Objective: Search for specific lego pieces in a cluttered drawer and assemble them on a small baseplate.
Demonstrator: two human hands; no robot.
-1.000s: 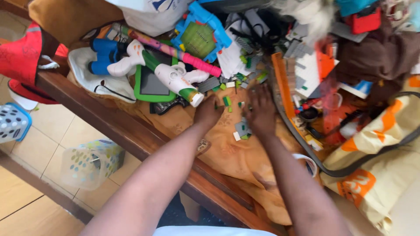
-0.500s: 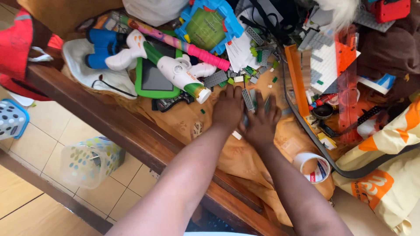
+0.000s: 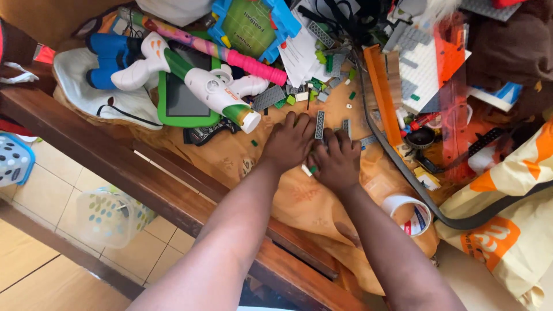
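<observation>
Two bare forearms run up from the bottom edge over the dark wooden table rail (image 3: 144, 173) onto an orange-tan cloth (image 3: 299, 201). The left hand (image 3: 290, 144) lies palm down, fingers spread flat on the cloth; it grips nothing that shows. The right hand (image 3: 337, 164) lies just beside it, touching it, fingers loosely curled downward — whether anything sits under the palm cannot be told. Between the two sets of fingertips stands a narrow grey building brick (image 3: 319, 125), with a second grey brick (image 3: 346, 126) just past the right hand's fingers; a small white-and-green piece (image 3: 308, 170) peeks out where the hands meet. A roll of tape (image 3: 410, 213) lies near the right forearm. Farther off sit a white and green toy gun (image 3: 216, 89), a green-framed tablet (image 3: 181, 101) under it, a pink baton (image 3: 253, 66) and — beyond — a blue-framed green game board (image 3: 250, 26).
</observation>
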